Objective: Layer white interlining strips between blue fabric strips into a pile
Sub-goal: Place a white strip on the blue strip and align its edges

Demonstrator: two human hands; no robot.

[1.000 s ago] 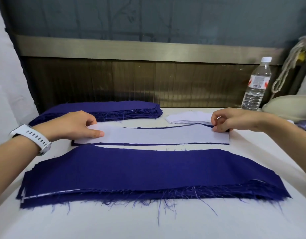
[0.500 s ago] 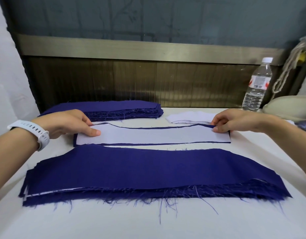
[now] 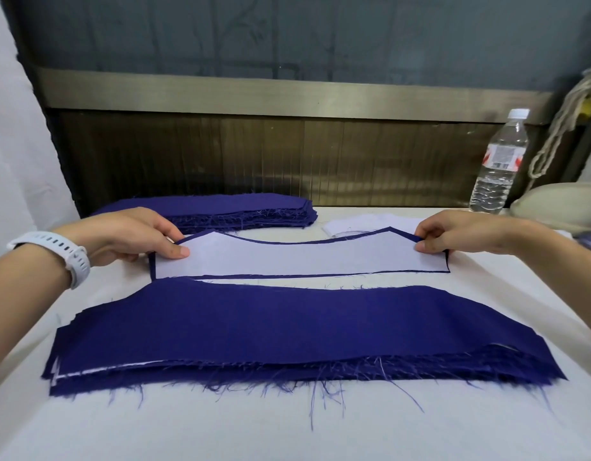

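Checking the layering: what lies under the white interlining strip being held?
A blue fabric strip; only its edge shows round the white interlining strip, which the left hand and right hand pinch at the ends. Anything deeper is covered.

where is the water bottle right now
In the head view the water bottle stands upright at the far right of the table, against the wall panel, just beyond the right hand.

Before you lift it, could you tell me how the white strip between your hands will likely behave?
Probably floppy: the white strip dips along its far edge between the ends pinched by the left hand and right hand. Likely very light, being thin. It might slide on the blue strip beneath, as only the pinches hold them together.
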